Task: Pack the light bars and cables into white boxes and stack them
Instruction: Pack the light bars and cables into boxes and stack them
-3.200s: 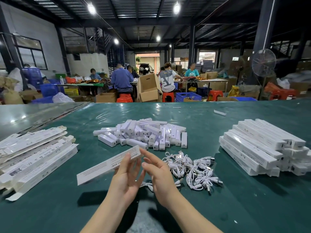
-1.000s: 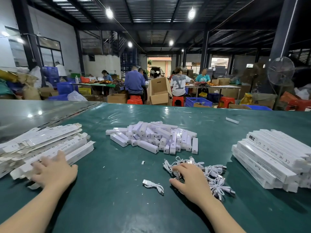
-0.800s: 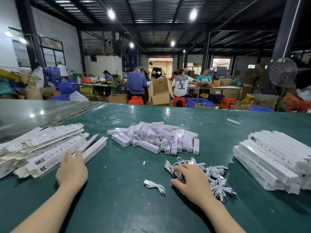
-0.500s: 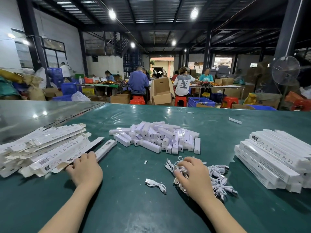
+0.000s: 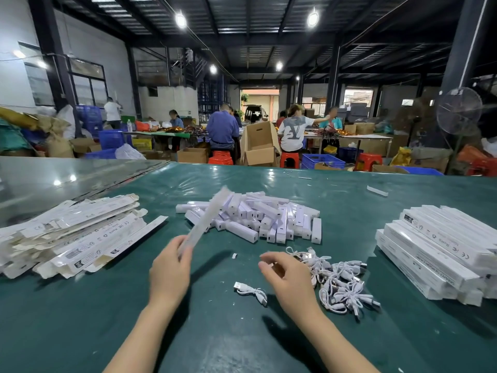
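Green table (image 5: 80,332); toward its near edge the right hand (image 5: 287,275), fingers curled, hovers over the cables (image 5: 344,284) (grasp unclear); the left hand (image 5: 169,270) grips a flat white box (image 5: 207,218), blurred, slanting up toward the light bars (image 5: 269,219) mid-table.

Flat white boxes (image 5: 72,235): unfolded, printed, loose slanted pile, left side of counter (image 5: 80,319).
One flat box (image 5: 207,219): near end gripped by left hand (image 5: 169,267), raised off counter, tilted up and away over bar heap, motion-blurred.
Light bars (image 5: 258,216): short white sticks, jumbled heap, centre.
Cables (image 5: 336,275): white, coiled, tangled heap right of centre.
Single cable (image 5: 250,290): lying apart, nearer.
Packed boxes (image 5: 435,249): closed, neat stack, far right.
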`<action>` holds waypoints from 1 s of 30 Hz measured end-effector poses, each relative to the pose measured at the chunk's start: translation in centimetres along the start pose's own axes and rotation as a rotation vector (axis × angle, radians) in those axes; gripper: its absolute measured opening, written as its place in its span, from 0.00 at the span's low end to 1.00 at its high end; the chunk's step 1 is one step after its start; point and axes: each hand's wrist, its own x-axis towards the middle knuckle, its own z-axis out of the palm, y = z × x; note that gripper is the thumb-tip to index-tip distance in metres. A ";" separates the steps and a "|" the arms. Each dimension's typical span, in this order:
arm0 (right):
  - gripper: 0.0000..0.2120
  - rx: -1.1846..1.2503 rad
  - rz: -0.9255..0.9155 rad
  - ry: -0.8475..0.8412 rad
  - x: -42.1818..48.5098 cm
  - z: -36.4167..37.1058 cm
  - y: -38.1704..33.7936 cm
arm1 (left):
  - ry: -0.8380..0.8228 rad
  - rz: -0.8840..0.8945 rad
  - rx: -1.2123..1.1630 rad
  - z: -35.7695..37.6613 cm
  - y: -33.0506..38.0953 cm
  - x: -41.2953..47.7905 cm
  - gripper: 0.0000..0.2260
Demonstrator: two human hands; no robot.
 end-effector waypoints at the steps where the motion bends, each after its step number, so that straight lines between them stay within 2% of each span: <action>1: 0.07 0.171 0.120 -0.027 0.1 0.1 -0.5 | -0.042 0.107 -0.057 0.2 1.1 -0.6 0.08; 3: 0.11 0.524 0.311 -0.116 0.3 0.3 -1.0 | -0.167 0.306 -0.146 1.0 3.5 -2.2 0.13; 5: 0.11 0.758 0.415 -0.148 0.5 0.2 -1.0 | -0.306 0.499 -0.155 2.0 5.2 -3.9 0.15; 8: 0.11 1.044 0.524 -0.035 0.5 -0.8 -0.3 | -0.439 0.664 -0.136 3.0 6.2 -5.2 0.16; 10: 0.13 1.183 0.572 0.043 0.4 -1.6 0.2 | -0.468 0.607 -0.211 3.1 6.2 -5.3 0.14; 14: 0.12 1.404 0.634 0.068 0.6 -2.3 0.7 | -0.448 0.321 -0.358 2.9 5.7 -5.1 0.17; 17: 0.12 1.481 0.639 0.067 0.8 -2.2 0.7 | -0.456 0.271 -0.424 2.8 5.9 -4.9 0.15; 19: 0.19 1.505 0.627 0.052 0.8 -2.0 0.4 | -0.457 0.262 -0.467 2.8 6.1 -5.1 0.14; 22: 0.39 1.549 0.609 0.047 0.8 -1.7 0.4 | -0.465 0.215 -0.502 3.0 6.4 -5.4 0.13; 24: 0.44 1.551 0.586 0.023 0.9 -1.7 0.5 | -0.484 0.129 -0.578 3.1 6.7 -5.3 0.08; 27: 0.41 1.522 0.572 -0.037 0.8 -1.6 0.6 | -0.513 -0.095 -0.817 3.3 6.7 -4.8 0.06; 30: 0.22 1.394 0.547 -0.101 0.5 -1.5 0.9 | -0.448 -0.190 -0.843 3.6 6.6 -4.5 0.09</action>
